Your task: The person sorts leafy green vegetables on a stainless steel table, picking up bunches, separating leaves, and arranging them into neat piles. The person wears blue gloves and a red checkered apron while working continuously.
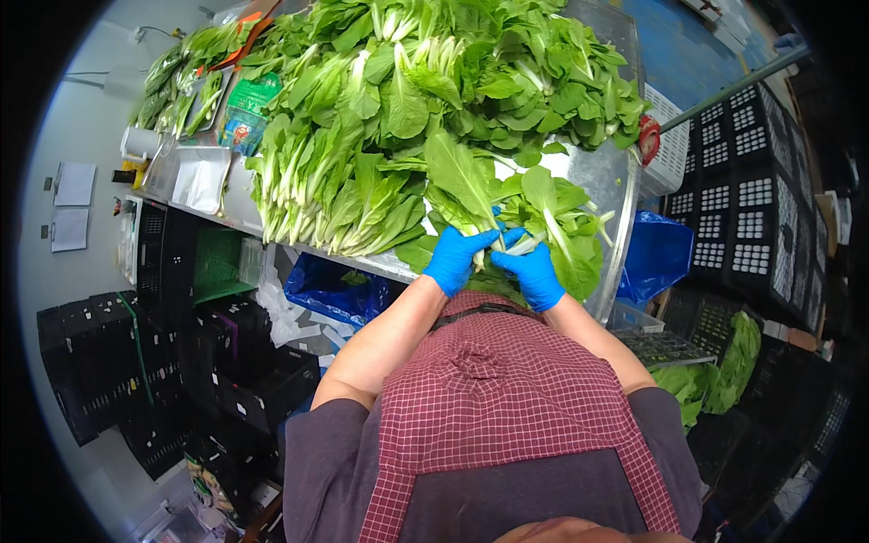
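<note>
Both my hands wear blue gloves and meet at the table's near edge, in front of my red checked apron. My left hand point(457, 259) is closed around the pale stem of a leafy green point(458, 178), its broad leaf pointing away from me. My right hand point(534, 274) is closed, with fingers pinched at the base of the leafy greens between the hands; what exactly it grips is partly hidden. Beside it, more loose leaves point(561, 237) with white stems lie on the metal table point(619, 195). To the left, a row of greens point(317, 195) lies with stems toward me.
A large heap of greens point(425, 77) covers the table's far side. At left are a green plastic bag point(248, 113) and a white tray point(201, 179). Blue-lined bins point(330, 288) stand below the edge. Black crates point(747, 204) are stacked at right.
</note>
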Available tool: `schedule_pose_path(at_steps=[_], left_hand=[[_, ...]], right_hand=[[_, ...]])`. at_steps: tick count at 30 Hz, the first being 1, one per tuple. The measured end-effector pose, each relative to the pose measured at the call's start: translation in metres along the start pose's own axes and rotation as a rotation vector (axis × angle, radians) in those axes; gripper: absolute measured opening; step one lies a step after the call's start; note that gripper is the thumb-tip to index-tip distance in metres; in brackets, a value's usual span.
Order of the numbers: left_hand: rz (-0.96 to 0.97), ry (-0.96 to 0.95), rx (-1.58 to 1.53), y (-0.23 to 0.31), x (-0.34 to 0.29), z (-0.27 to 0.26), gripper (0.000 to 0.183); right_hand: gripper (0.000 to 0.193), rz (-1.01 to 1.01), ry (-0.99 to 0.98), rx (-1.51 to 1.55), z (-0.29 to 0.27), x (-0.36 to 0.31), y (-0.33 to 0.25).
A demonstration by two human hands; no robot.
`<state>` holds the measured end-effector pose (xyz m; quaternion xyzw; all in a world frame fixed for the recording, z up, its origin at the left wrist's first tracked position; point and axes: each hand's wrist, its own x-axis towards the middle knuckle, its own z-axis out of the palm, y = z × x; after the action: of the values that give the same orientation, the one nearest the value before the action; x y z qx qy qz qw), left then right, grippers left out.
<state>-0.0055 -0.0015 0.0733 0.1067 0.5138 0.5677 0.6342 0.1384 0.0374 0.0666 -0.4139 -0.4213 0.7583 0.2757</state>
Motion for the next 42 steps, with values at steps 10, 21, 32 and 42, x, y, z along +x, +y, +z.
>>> schedule_pose_path(at_steps=[10,21,32,42], left_hand=[[0.066,0.001,-0.347,-0.003,0.000,-0.029,0.034],[0.294,0.324,-0.543,0.044,0.028,-0.143,0.028],[0.279,0.346,-0.337,0.051,0.018,-0.139,0.026],[0.063,0.089,-0.126,0.031,0.044,-0.063,0.024]], right_hand=[[0.004,-0.056,0.174,0.325,-0.009,0.023,0.030],[0.030,0.184,-0.207,-0.216,0.073,0.096,0.017],[0.034,-0.326,0.092,-1.101,0.048,0.203,0.032],[0.032,0.101,-0.148,-0.344,0.024,0.110,-0.043]])
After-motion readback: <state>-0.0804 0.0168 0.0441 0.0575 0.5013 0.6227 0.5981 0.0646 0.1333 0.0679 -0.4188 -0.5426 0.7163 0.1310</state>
